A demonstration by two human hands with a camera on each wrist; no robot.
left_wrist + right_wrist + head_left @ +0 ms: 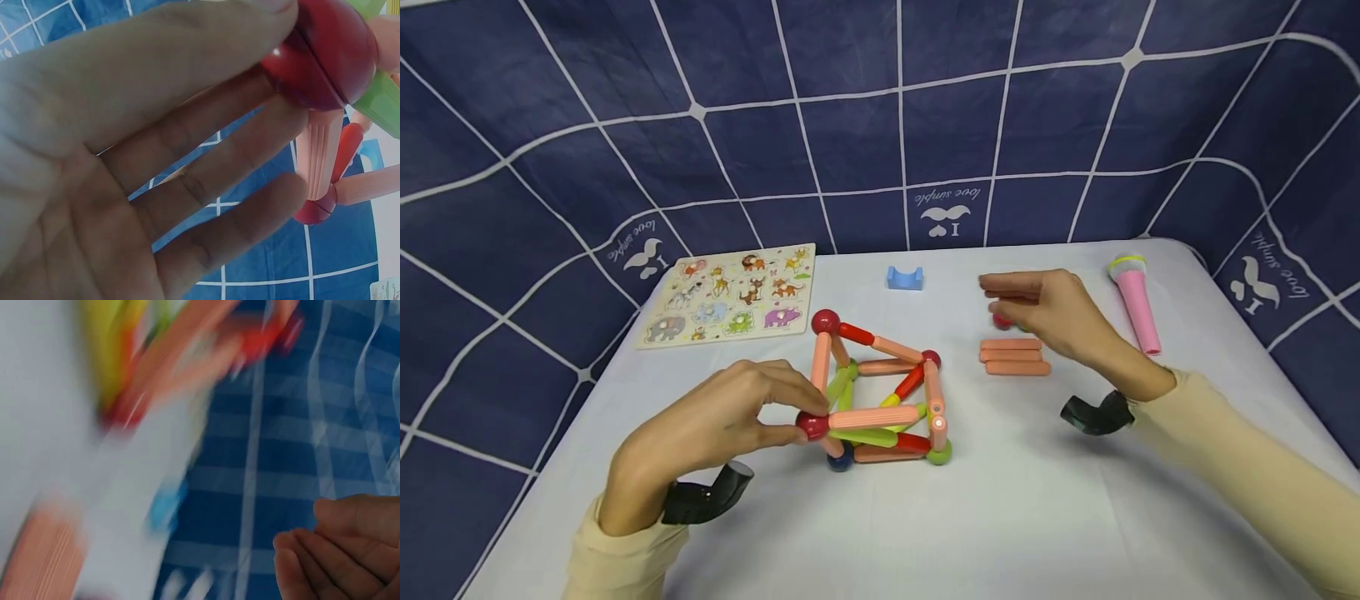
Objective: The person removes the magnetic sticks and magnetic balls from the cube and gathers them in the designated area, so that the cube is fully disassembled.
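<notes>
My left hand [735, 410] pinches a red ball [812, 426] between thumb and fingertips. The ball is a near corner of a frame of magnetic building rods and balls [874, 419], made of peach, red, yellow and green rods. In the left wrist view the red ball [334, 53] touches a peach and a green rod. My right hand [1054, 312], fingers extended and holding nothing, hovers over the back right of the table. Beneath it a loose red ball [1002, 321] is partly hidden. Several loose peach rods [1015, 356] lie just in front. The right wrist view is blurred.
An animal puzzle board [730, 298] lies at the back left. At the back middle stands a small blue cradle-shaped block [905, 278]. A pink toy microphone [1137, 305] lies to the right. Dark blue checked cloth [865, 150] hangs behind the white table [1000, 517].
</notes>
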